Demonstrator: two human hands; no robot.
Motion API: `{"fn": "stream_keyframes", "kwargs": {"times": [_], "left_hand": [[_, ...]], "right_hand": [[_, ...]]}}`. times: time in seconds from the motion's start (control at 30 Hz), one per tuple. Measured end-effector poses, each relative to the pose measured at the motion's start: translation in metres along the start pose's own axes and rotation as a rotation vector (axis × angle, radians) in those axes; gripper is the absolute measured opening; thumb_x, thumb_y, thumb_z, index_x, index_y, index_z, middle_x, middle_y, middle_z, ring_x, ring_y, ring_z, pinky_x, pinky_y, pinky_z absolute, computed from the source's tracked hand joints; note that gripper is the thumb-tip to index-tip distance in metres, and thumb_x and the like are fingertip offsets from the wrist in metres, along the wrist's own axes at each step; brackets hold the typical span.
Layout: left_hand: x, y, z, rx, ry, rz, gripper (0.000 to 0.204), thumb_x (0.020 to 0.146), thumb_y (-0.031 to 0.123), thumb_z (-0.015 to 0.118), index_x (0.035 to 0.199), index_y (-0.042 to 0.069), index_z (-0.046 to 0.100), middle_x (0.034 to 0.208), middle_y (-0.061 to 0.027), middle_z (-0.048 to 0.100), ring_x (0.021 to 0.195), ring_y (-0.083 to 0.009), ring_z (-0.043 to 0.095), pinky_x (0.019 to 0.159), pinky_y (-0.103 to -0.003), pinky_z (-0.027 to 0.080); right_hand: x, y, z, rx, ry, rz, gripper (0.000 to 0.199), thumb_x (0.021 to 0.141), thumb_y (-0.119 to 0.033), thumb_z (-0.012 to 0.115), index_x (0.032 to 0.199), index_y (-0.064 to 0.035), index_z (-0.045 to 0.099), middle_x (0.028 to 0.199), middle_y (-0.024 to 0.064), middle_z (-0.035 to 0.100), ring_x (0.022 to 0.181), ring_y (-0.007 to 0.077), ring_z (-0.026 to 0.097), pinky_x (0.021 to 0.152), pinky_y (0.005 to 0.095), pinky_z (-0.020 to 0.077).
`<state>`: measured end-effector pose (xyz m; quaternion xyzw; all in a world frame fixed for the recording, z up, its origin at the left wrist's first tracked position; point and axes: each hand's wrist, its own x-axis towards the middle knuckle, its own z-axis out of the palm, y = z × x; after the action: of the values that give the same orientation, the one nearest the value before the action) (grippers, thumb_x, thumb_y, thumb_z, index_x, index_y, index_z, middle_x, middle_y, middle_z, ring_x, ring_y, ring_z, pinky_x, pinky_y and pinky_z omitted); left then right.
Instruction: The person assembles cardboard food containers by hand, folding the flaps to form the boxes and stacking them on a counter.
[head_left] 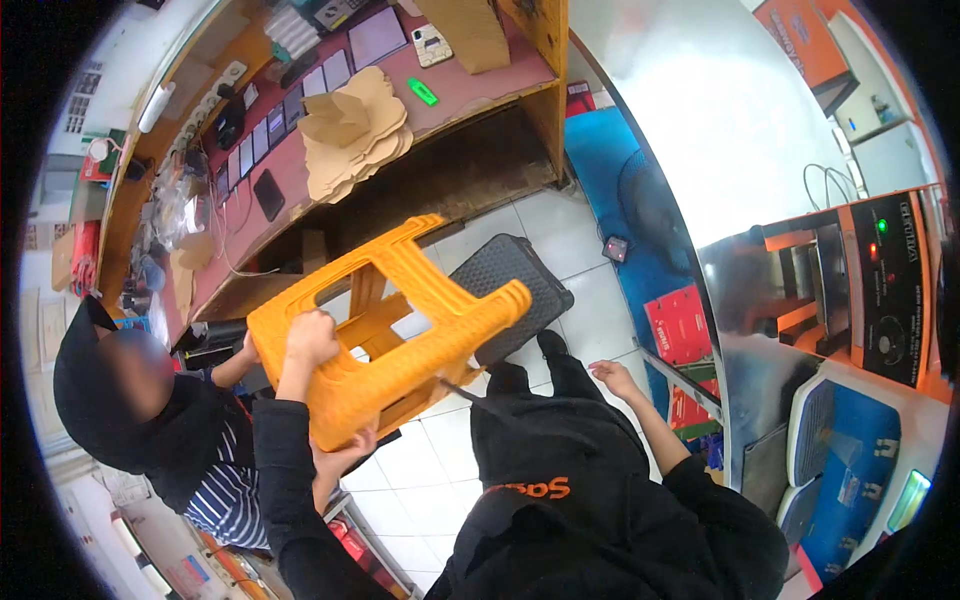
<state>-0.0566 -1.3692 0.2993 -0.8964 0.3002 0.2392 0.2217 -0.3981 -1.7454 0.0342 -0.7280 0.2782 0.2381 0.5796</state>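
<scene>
An orange plastic stool point(400, 340) hangs tilted in the air, legs pointing up and to the right. My left hand point(311, 338), at the end of a black sleeve, grips its left edge. A person in a striped shirt point(225, 470) stands close at my left and also holds the stool, one hand under its seat point(347, 457) and the other at its far left corner point(248, 349). My right hand point(614, 379) hangs free at my right side with fingers apart and nothing in it, close to a metal counter edge point(680, 380).
A black mat point(520, 280) lies on the white tiled floor below the stool. A wooden counter point(470, 95) behind carries stacked cardboard cutouts point(355, 135) and small items. At the right stand red booklets point(680, 325), an orange-and-black machine point(885, 290) and a blue scale point(845, 460).
</scene>
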Motion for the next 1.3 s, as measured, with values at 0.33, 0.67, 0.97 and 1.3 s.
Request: {"fn": "stream_keyframes", "kwargs": {"times": [0.33, 0.67, 0.97, 1.3], "left_hand": [[-0.049, 0.058, 0.068, -0.630, 0.552, -0.223, 0.011, 0.074, 0.011, 0.057, 0.072, 0.000, 0.057, 0.076, -0.0163, 0.055, 0.074, -0.0345, 0.054, 0.065, -0.040, 0.045], [-0.085, 0.175, 0.186, -1.279, 0.222, -0.314, 0.011, 0.075, 0.016, 0.061, 0.077, 0.005, 0.060, 0.077, -0.0124, 0.057, 0.072, -0.0287, 0.057, 0.066, -0.036, 0.045], [-0.028, 0.125, 0.222, -1.263, -0.348, -0.151, 0.038, 0.081, 0.038, 0.053, 0.110, 0.013, 0.052, 0.105, -0.0178, 0.051, 0.103, -0.0348, 0.048, 0.088, -0.041, 0.038], [0.010, 0.109, 0.333, -1.270, -0.276, -0.219, 0.045, 0.071, 0.019, 0.052, 0.108, -0.007, 0.047, 0.111, -0.0296, 0.045, 0.108, -0.0440, 0.041, 0.091, -0.044, 0.036]], "right_hand": [[0.028, 0.011, -0.014, -0.141, -0.064, 0.013, 0.025, 0.077, -0.017, 0.055, 0.099, -0.0074, 0.062, 0.081, 0.0122, 0.063, 0.079, 0.0184, 0.059, 0.074, 0.0296, 0.0441], [0.177, -0.061, 0.024, -0.292, -0.073, -0.141, 0.030, 0.070, -0.016, 0.058, 0.099, -0.0077, 0.062, 0.081, 0.0168, 0.063, 0.080, 0.0248, 0.060, 0.071, 0.0318, 0.0453], [0.335, -0.140, 0.035, -0.457, 0.376, 0.079, 0.063, 0.062, -0.013, 0.067, 0.121, -0.0123, 0.045, 0.124, 0.0213, 0.039, 0.114, 0.0359, 0.041, 0.093, 0.0385, 0.0368], [0.400, -0.138, 0.025, -0.737, 0.361, 0.445, 0.084, 0.065, -0.038, 0.070, 0.133, -0.0139, 0.026, 0.127, 0.0199, 0.040, 0.116, 0.0358, 0.040, 0.096, 0.0413, 0.0333]]}}
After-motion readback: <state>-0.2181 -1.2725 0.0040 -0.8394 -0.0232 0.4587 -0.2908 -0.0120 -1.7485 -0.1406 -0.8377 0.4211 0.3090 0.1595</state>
